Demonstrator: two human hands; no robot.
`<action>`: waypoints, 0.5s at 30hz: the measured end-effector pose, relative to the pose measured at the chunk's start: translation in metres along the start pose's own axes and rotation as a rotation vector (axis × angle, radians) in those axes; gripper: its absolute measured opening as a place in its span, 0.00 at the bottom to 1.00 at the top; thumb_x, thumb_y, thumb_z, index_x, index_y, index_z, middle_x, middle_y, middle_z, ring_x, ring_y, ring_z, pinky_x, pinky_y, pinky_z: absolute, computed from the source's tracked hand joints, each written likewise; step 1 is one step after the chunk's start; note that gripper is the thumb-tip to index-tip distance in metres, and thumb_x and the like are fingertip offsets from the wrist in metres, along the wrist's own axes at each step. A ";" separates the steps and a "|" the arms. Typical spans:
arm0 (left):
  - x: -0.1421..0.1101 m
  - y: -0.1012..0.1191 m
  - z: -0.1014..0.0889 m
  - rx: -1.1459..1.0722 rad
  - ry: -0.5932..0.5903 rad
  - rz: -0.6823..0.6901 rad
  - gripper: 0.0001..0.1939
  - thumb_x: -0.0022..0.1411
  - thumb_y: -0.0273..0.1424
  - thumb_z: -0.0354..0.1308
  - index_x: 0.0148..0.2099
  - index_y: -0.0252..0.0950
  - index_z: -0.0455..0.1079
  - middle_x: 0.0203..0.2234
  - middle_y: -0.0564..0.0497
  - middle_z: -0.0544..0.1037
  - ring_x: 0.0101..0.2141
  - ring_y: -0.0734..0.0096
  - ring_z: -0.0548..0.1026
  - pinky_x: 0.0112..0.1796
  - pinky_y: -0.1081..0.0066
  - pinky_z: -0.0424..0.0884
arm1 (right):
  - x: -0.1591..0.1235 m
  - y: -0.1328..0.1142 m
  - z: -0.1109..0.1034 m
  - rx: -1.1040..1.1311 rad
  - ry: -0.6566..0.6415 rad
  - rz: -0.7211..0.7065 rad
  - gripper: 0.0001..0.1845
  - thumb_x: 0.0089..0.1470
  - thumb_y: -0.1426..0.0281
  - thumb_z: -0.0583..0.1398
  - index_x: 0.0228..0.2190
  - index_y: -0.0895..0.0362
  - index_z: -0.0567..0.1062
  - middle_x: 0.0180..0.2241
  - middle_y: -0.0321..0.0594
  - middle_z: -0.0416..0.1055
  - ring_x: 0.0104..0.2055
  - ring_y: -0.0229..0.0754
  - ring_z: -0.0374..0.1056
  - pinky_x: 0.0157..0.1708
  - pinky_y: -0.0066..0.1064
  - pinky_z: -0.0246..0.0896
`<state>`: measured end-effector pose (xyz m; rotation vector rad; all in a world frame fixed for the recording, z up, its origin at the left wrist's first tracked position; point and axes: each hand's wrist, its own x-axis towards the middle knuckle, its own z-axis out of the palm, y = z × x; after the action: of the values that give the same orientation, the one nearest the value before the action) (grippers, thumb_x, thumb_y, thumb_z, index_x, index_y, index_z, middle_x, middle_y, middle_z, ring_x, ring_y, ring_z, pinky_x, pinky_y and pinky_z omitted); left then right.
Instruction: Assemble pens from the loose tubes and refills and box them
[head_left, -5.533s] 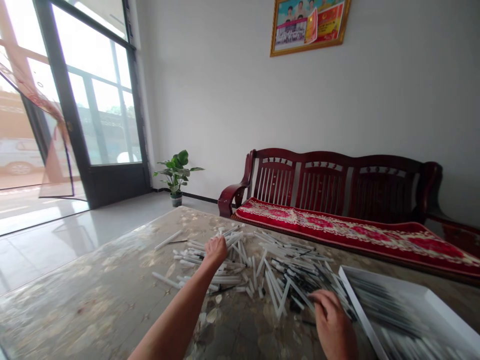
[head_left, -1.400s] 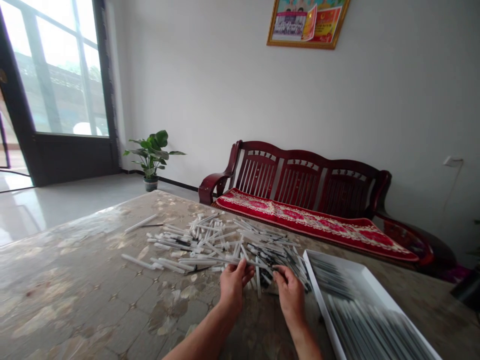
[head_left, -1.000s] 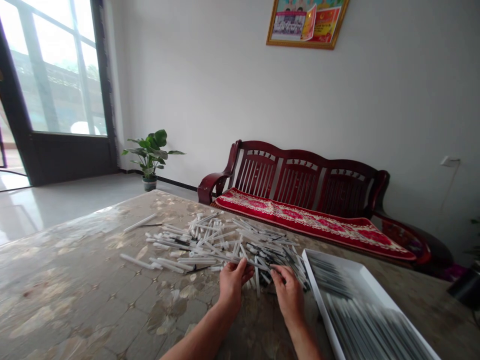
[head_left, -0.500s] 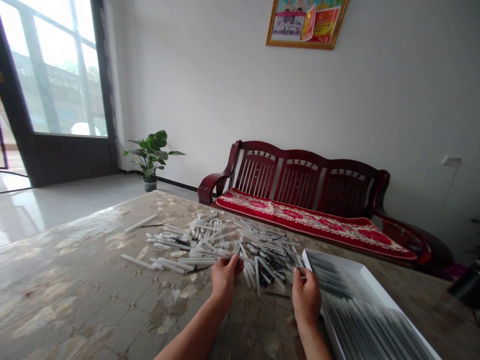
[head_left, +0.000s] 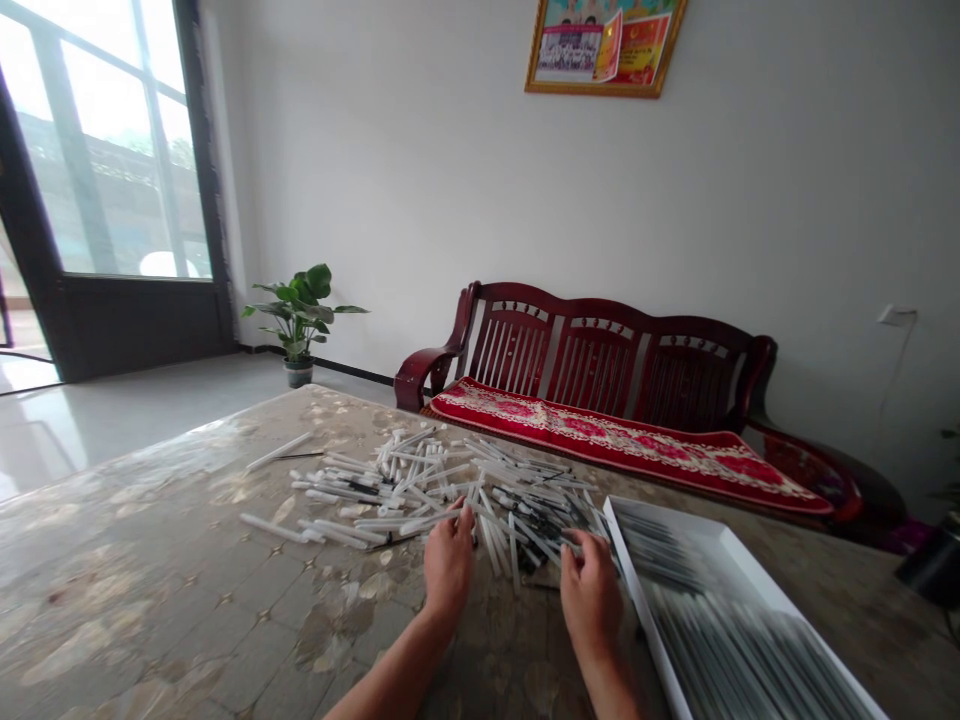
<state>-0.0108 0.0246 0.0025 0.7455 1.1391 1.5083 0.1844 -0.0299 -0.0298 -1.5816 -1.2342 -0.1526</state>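
White plastic pen barrels (head_left: 420, 490) lie criss-crossed on the patterned tabletop (head_left: 150, 560), long axes pointing every which way! The left hand (head_left: 448, 560) is half-curled at the pile's near edge, the right hand (head_left: 591, 600) half-closed beside the white tray (head_left: 634, 590); can't tell if either grips a barrel.

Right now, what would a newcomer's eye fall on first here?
The heap of white plastic tubes scattered on the patterned tabletop catches the eye first, with the left hand and right hand at its near edge. To the right lies a white tray filled with long thin rods. Beyond, a dark red wooden bench with a bright red cushion stands against the wall.
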 end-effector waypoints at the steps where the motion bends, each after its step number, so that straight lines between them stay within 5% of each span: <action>1: 0.000 0.003 -0.001 -0.005 0.035 0.035 0.05 0.54 0.32 0.64 0.34 0.37 0.78 0.30 0.43 0.84 0.43 0.51 0.80 0.39 0.69 0.75 | -0.002 -0.003 0.001 0.012 -0.019 -0.020 0.12 0.55 0.63 0.55 0.37 0.54 0.75 0.39 0.46 0.74 0.38 0.48 0.70 0.38 0.37 0.65; 4: -0.003 0.012 -0.001 0.037 0.080 0.180 0.08 0.55 0.31 0.63 0.38 0.39 0.79 0.41 0.44 0.84 0.53 0.53 0.75 0.50 0.66 0.70 | -0.006 -0.014 0.003 0.054 -0.079 -0.062 0.12 0.57 0.63 0.55 0.37 0.54 0.75 0.40 0.46 0.74 0.38 0.47 0.70 0.39 0.37 0.66; 7: -0.013 0.019 0.003 0.078 -0.048 0.274 0.10 0.57 0.32 0.61 0.40 0.38 0.80 0.49 0.45 0.81 0.57 0.55 0.71 0.60 0.62 0.60 | -0.011 -0.026 0.006 0.155 -0.150 -0.051 0.13 0.58 0.61 0.56 0.37 0.54 0.77 0.38 0.44 0.76 0.38 0.46 0.71 0.40 0.35 0.66; 11: -0.031 0.016 0.009 0.011 -0.385 0.164 0.14 0.60 0.37 0.58 0.42 0.37 0.81 0.55 0.45 0.77 0.61 0.56 0.66 0.63 0.60 0.54 | -0.014 -0.047 0.004 0.352 -0.280 0.074 0.18 0.59 0.55 0.55 0.39 0.54 0.77 0.35 0.42 0.77 0.36 0.45 0.72 0.37 0.32 0.67; 15: -0.044 0.008 0.013 -0.105 -0.524 -0.045 0.13 0.56 0.39 0.63 0.37 0.36 0.81 0.53 0.42 0.77 0.59 0.56 0.69 0.60 0.63 0.60 | -0.012 -0.064 -0.002 0.499 -0.318 0.206 0.24 0.60 0.50 0.52 0.34 0.55 0.78 0.25 0.37 0.73 0.26 0.42 0.67 0.25 0.30 0.63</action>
<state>0.0093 -0.0143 0.0199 0.9631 0.6726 1.2228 0.1314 -0.0459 0.0039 -1.3058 -1.2186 0.5199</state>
